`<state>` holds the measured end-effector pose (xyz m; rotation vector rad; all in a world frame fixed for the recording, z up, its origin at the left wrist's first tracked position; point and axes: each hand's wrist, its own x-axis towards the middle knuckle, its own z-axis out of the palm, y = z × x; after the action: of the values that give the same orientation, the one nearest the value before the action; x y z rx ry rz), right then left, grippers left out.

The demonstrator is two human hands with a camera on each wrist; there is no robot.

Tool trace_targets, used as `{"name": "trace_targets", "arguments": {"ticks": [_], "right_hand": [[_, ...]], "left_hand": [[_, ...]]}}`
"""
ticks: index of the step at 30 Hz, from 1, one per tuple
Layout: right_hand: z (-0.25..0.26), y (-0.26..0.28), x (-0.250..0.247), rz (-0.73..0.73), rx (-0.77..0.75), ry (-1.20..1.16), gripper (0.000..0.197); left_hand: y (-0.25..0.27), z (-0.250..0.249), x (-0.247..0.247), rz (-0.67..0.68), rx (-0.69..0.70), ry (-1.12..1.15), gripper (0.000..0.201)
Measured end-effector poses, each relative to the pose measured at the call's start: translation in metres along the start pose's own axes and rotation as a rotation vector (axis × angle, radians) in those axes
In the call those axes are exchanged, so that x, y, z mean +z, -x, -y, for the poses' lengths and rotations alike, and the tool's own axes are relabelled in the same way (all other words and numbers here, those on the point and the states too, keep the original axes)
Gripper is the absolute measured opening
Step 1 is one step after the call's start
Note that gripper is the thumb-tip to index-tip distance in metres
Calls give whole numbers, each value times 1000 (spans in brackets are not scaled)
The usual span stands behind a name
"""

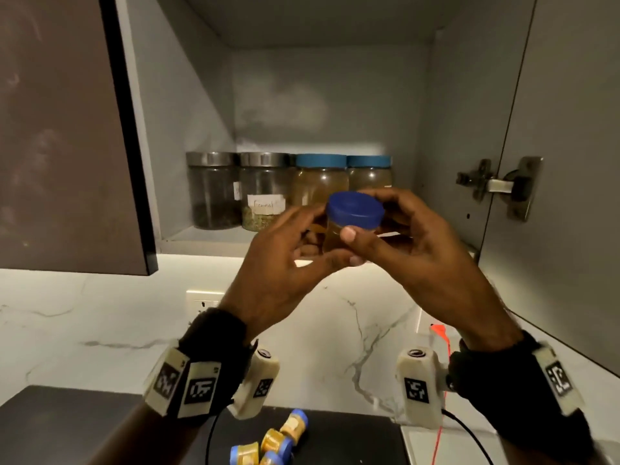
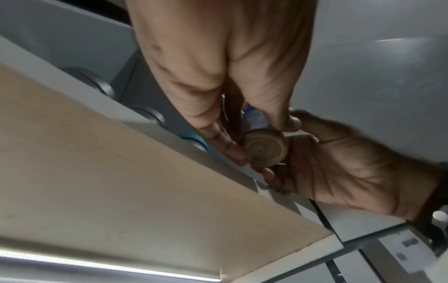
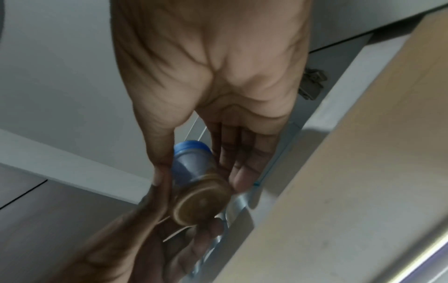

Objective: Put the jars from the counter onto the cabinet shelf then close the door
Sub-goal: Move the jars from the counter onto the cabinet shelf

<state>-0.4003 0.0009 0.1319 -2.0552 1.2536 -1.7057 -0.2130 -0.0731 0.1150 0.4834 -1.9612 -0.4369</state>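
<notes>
Head view showed both hands raised before the open cabinet shelf (image 1: 201, 237), sharing a small blue-lidded jar (image 1: 349, 223). Left hand (image 1: 285, 263) curled its fingers round the jar's left side; right hand (image 1: 409, 250) pinched it from the right, thumb in front. Four larger jars (image 1: 288, 189) stood at the shelf's far side. More small jars (image 1: 268, 444) lay near on the dark counter (image 1: 84, 427).

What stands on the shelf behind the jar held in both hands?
Behind the held jar, four jars: two steel-lidded, two blue-lidded. The hands cover the blue-lidded jars' lower parts.
</notes>
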Motion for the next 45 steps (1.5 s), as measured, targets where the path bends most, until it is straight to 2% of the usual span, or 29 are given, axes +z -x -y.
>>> {"name": "trace_targets", "arguments": {"ticks": [5, 7, 11, 16, 22, 32, 36, 45], "right_hand": [[-19, -14, -5, -187, 92, 188, 67], [-23, -23, -8, -226, 132, 280, 68], [-22, -37, -12, -215, 171, 419, 56], [-26, -48, -9, -196, 199, 477, 57], [-28, -52, -2, -174, 233, 540, 52], [11, -63, -15, -68, 251, 825, 36], [10, -75, -12, -9, 314, 933, 29], [16, -93, 3, 9, 386, 1011, 29]], "left_hand": [[3, 17, 6, -2, 0, -434, 60], [9, 29, 7, -34, 16, -514, 52], [17, 42, 12, -144, 123, -528, 41], [18, 42, 17, -171, 135, -535, 41], [18, 47, 20, -167, 117, -514, 44], [15, 61, 19, -149, 171, -523, 44], [15, 63, 18, -134, 196, -532, 47], [17, 63, 8, -61, 273, -551, 50]]}}
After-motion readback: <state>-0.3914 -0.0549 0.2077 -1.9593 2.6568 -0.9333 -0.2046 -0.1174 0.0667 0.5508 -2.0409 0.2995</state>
